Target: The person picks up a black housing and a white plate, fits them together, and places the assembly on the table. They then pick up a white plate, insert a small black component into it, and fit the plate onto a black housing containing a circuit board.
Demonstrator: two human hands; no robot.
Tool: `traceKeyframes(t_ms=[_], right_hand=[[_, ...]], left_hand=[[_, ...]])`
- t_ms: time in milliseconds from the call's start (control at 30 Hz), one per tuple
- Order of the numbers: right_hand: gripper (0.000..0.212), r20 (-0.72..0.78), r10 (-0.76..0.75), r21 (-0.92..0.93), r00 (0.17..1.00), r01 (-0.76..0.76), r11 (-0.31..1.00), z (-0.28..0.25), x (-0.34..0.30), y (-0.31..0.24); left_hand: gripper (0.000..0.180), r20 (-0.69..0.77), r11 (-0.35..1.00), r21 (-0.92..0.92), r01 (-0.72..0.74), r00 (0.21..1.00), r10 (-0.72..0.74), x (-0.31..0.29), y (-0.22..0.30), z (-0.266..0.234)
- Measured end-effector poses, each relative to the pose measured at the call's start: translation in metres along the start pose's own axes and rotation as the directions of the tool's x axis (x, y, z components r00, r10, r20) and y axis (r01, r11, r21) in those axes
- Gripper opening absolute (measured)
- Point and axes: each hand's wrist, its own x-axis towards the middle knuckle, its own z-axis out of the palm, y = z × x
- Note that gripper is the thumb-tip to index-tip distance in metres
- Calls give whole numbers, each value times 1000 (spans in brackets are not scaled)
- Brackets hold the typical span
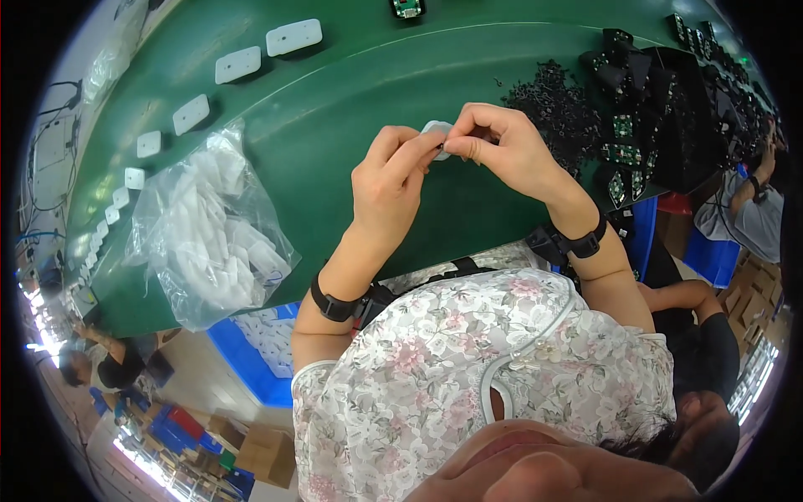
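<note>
Okay, small white casing (436, 127): it's over the green table (335, 121), near the middle, between both hands. Left hand (388, 171) is nearly closed, thumb and index pinching the casing from the left. Right hand (500, 151) is curled in, thumb and index almost together at the casing's right side; can't tell if they grip the casing, some tiny part, or just touch.

Handling, my guess: light, stiff, thin plastic, smooth enough to slip, not very fragile but likely to mark or flex if squeezed. Best hold is by 2 opposite side edges, fingertips only, face left free. The loose black bits (554, 113) on the right look tiny and light, easy to drop; 1 at a time between fingertips.

Hard to see: fingers cover most of the casing, so its inside and full outline are hidden. A dark speck (441, 147) shows at the fingertips, too small to identify. Contents of the clear bag (209, 243) on the left blur together. Far board (408, 8) is cut off by the frame.
</note>
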Motion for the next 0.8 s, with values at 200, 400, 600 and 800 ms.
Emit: traceKeyframes(t_ms=[200,400,600,800], right_hand=[[8,-106,-161,-120,981,148,982,7,-5,-1],[6,-121,-251,-343,960,197,919,10,-7,-9],[8,-179,-468,-561,865,301,771,19,-7,-2],[9,-262,-455,-546,851,258,797,28,-4,4]], left_hand=[[15,-13,975,-166,145,989,-150,-2,2,0],[20,28,886,-342,314,946,-324,-8,2,4],[19,214,538,-691,483,848,-485,-5,-1,-1],[13,253,470,-739,483,846,-470,-9,-1,3]])
